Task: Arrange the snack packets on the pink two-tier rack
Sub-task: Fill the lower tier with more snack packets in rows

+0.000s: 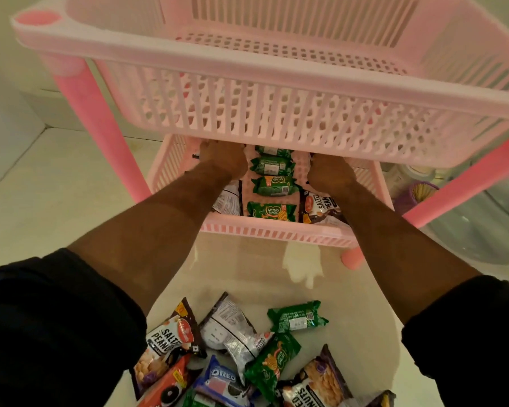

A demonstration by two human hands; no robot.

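Both hands sit deep in the lower tier (276, 230), mid-frame – left hand (222, 158) and right hand (329, 174) flank the green packets (272, 189), lined front-to-back. Grips hidden – can't tell.

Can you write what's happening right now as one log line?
stage: filling lower tier | left hand, right hand: inside pink plastic two-tier rack | green biscuit packets: middle row | top tier: empty

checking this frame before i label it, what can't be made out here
- Left hand and right hand, head view: fingers hidden under the upper tier, so neither grip can be told.
- Back of the lower tier: covered by the upper tier.
- Packets on the floor, such as the Oreo packet: cut off by the bottom edge.
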